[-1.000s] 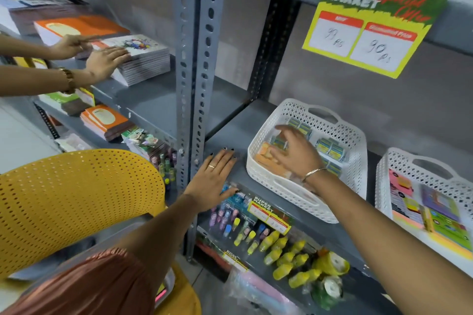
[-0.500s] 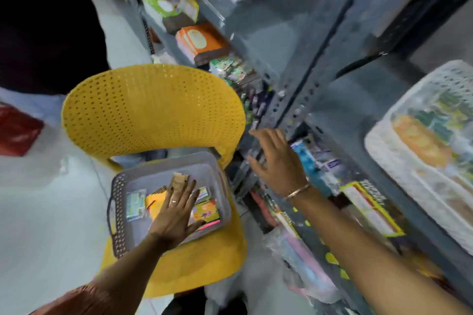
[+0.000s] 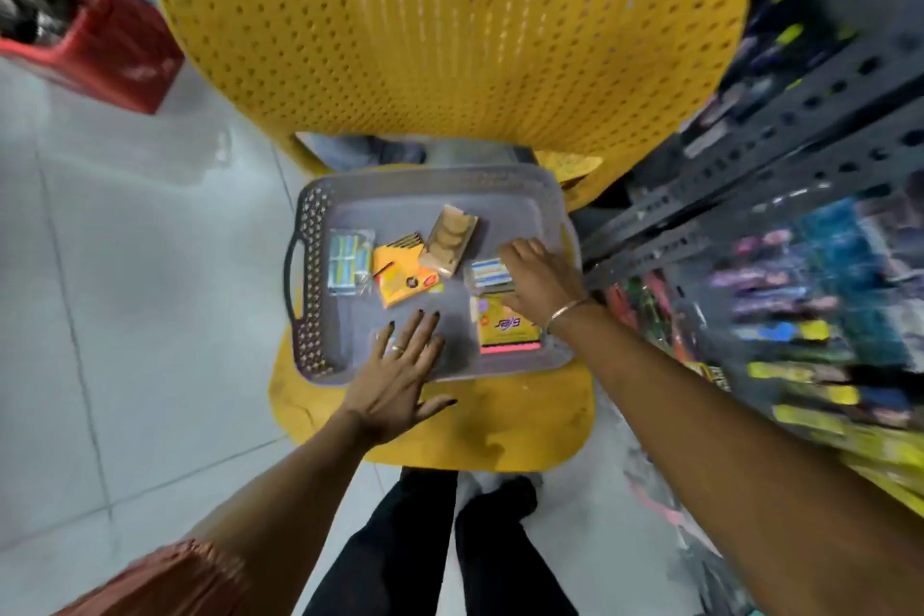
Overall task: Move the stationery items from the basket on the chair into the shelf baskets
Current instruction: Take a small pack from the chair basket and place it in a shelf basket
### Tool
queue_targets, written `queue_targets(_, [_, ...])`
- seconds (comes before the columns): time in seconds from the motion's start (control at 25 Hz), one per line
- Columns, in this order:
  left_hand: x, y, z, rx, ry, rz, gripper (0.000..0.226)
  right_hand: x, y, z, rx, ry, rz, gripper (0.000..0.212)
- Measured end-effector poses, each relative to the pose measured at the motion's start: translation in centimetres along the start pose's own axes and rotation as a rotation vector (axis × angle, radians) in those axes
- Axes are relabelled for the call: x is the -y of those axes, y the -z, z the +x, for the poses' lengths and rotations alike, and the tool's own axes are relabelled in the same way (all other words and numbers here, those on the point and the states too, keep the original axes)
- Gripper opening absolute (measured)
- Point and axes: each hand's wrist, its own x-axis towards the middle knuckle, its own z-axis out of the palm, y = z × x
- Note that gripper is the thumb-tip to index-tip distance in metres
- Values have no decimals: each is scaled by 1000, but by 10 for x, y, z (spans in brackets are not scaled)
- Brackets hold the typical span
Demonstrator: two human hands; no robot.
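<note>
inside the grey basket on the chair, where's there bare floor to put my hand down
Bare: the far strip of the grey basket behind the brown pack, and the near-left patch under your left hand. Crowded: the middle row from the striped packet to your right hand.

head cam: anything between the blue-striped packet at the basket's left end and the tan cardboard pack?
Yes: in the head view an orange-yellow flat packet lies between the blue-striped packet and the tan cardboard pack, in the grey plastic basket.

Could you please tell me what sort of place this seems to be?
Probably a shop's stationery aisle. A grey slotted metal shelf at the right is packed with colourful packaged goods, blurred here. A grey basket of small packets stands on a yellow chair, and the floor is pale tile.
</note>
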Motion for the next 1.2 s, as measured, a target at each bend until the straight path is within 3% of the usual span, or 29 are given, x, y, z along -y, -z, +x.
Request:
queue_targets(0.16, [0,-7,0,-66,17,-41,76,0,-23,22,97,-7,-42,68])
queue_targets(0.36, [2,-8,0,-72,28,-59,76,0,-30,31,42,7,-137,44])
queue_targets(0.6, [1,-7,-1,-80,30,-38,75,0,-18,23,4,-28,-57,48])
queue_targets(1.0, [-35,87,-19,-257,32,-54,82,-3,96,-76,-151,-66,-46,49])
queue_targets(1.2, [-79,169,-23,-361,-124,14,76,7,176,-175,-325,-180,-35,56])
